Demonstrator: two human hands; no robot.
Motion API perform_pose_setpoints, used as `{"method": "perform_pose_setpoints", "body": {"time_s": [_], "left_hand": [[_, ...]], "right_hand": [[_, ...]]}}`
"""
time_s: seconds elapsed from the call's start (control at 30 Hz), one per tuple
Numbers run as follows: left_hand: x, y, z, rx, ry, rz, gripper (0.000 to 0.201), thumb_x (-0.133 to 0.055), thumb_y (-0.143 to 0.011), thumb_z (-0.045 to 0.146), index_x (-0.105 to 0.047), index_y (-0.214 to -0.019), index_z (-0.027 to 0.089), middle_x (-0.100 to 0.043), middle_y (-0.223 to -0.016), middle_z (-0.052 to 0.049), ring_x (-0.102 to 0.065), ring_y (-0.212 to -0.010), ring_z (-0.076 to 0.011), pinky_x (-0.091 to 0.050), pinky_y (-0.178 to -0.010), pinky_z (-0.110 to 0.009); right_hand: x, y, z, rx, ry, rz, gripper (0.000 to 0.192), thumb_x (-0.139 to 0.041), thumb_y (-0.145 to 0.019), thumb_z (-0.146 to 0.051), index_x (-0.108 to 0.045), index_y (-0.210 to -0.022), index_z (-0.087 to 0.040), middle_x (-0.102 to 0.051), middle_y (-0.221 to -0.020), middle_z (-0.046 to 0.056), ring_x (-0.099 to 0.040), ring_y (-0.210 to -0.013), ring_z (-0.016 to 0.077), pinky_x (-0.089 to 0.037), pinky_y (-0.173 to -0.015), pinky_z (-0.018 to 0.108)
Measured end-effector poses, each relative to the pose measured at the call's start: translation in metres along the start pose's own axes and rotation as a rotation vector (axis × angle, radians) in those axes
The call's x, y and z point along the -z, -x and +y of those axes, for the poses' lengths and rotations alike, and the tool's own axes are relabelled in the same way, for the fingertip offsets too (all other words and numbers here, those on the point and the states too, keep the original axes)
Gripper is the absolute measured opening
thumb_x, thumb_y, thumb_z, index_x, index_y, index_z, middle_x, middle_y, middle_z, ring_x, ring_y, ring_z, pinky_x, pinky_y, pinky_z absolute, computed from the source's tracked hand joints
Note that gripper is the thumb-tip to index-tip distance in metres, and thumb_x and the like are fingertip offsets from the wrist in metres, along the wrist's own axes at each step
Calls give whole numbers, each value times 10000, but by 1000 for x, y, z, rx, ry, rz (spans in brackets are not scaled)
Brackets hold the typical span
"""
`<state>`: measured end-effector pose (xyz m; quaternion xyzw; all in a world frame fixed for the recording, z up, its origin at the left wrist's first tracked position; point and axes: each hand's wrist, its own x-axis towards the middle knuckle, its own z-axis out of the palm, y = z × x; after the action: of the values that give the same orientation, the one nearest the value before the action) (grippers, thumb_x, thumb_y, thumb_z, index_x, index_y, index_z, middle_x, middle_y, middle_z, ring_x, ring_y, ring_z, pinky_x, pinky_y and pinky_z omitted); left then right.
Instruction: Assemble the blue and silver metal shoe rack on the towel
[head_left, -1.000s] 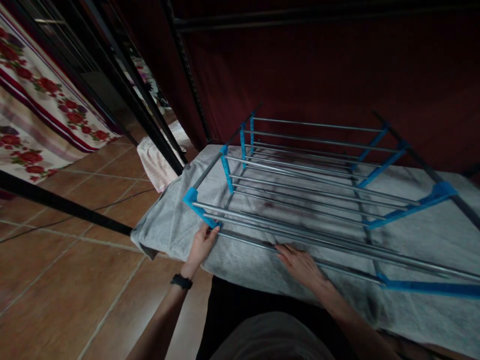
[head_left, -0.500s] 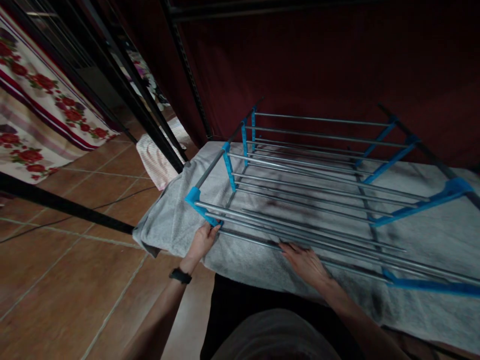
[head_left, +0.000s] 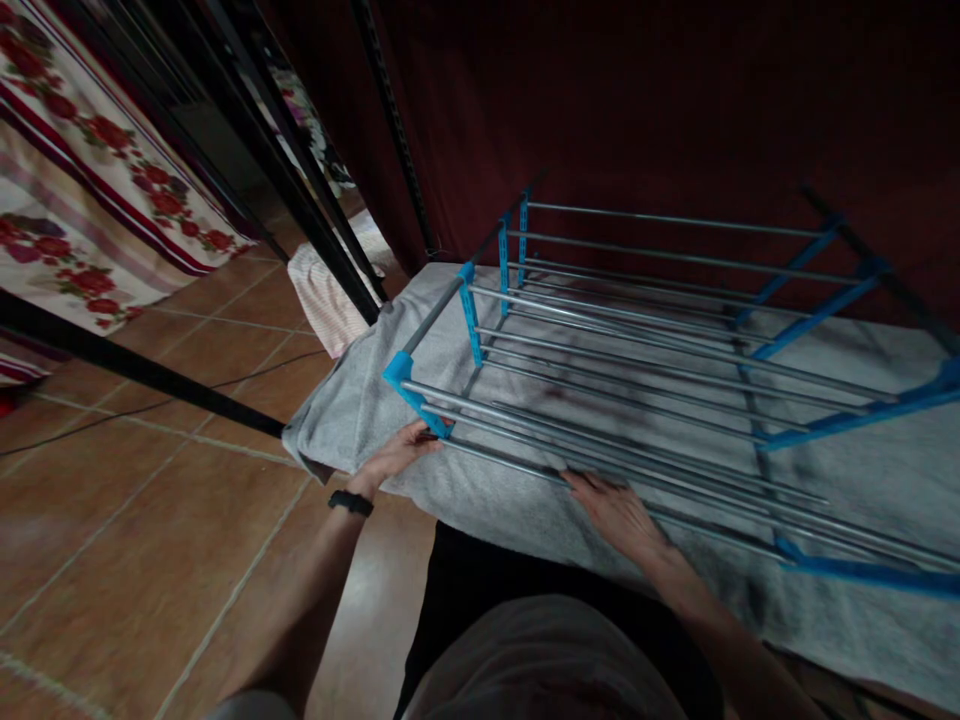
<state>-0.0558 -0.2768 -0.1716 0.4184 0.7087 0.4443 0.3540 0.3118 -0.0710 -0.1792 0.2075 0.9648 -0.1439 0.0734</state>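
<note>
The person stood at the near edge of a surface draped in a grey towel [head_left: 495, 500], with a rack of metal rods and blue plastic brackets [head_left: 637, 350] lying across it just ahead of both hands. The left hand [head_left: 397, 452] was curled at the rack's near left corner, its fingers closed loosely about the end of the lowest rod where it met the blue corner bracket [head_left: 415, 393]; a dark wristband [head_left: 350, 502] sat on that wrist. The right hand [head_left: 616, 508] lay flatter, well to the right of the other, fingers stretched forward and resting on the nearest rod [head_left: 517, 467], touching it rather than wrapped around it. How firmly either hand gripped I could not tell in the dim light.

Beyond the hands the rack's further tiers rose toward a dark red curtain [head_left: 675, 100]. Off to the left of the left hand, black metal poles [head_left: 300, 215] slanted across terracotta floor tiles [head_left: 150, 540], and past them hung a pale cloth printed with red flowers [head_left: 97, 220]. A small striped cloth [head_left: 330, 290] lay on the floor beside the towel's far left corner.
</note>
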Motion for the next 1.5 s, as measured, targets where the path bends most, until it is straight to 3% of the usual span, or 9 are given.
{"method": "perform_pose_setpoints", "body": {"time_s": [0.17,0.33,0.47,0.6,0.97,1.2,1.5], "left_hand": [[3,-5,-1,15,47,-23,352,-788,-685,510,-719,-877,224,-760,-965,-82,-682,-1004,-278,-540,-958,-481],[1,-8,-3,11,44,2,381,-813,-650,531,-713,-843,219,-761,-931,-90,-689,-972,-281,-552,-918,-471],[0,-11,-3,10,45,7,433,-826,-624,567,-712,-851,217,-761,-933,-94,-692,-921,-267,-561,-877,-462],[1,-13,-1,16,43,-9,480,-838,-590,598,-711,-846,212,-760,-913,-78,-698,-887,-255,-566,-858,-445],[-1,-17,-2,35,-13,11,423,-789,-650,597,-711,-791,206,-744,-810,-75,-686,-858,-268,-584,-835,-446],[-1,-12,-1,23,-21,14,421,-772,-647,617,-721,-775,219,-760,-876,-72,-691,-911,-276,-557,-940,-480],[-7,-12,-17,-7,-35,97,339,-748,-688,555,-699,-773,230,-745,-846,-72,-694,-942,-283,-564,-936,-474]], "right_hand": [[2,-2,-8,18,-8,20,466,-324,-1052,-246,-478,-1491,-274,-610,-1381,114,-631,-1163,244,-497,-974,384],[13,-27,-39,36,-23,-9,490,-320,-1058,-297,-396,-1542,-280,-541,-1457,114,-648,-1120,254,-507,-958,393],[21,-48,-54,107,-55,-94,629,-331,-980,-106,-336,-1565,-337,-543,-1456,88,-639,-1143,243,-488,-964,380],[19,-51,-52,140,-65,-133,803,-306,-877,15,-270,-1593,-347,-508,-1500,76,-580,-1253,255,-466,-1000,417],[24,-48,-42,106,-117,-92,712,-326,-961,-68,-240,-1609,-350,-511,-1517,50,-600,-1269,231,-481,-1055,382],[22,-47,-43,114,-108,-107,788,-346,-904,-10,-253,-1606,-356,-460,-1556,34,-598,-1279,221,-483,-1057,362],[20,-47,-41,90,-89,-133,782,-334,-915,-25,-246,-1602,-388,-461,-1555,40,-601,-1275,253,-482,-1047,404]]}}
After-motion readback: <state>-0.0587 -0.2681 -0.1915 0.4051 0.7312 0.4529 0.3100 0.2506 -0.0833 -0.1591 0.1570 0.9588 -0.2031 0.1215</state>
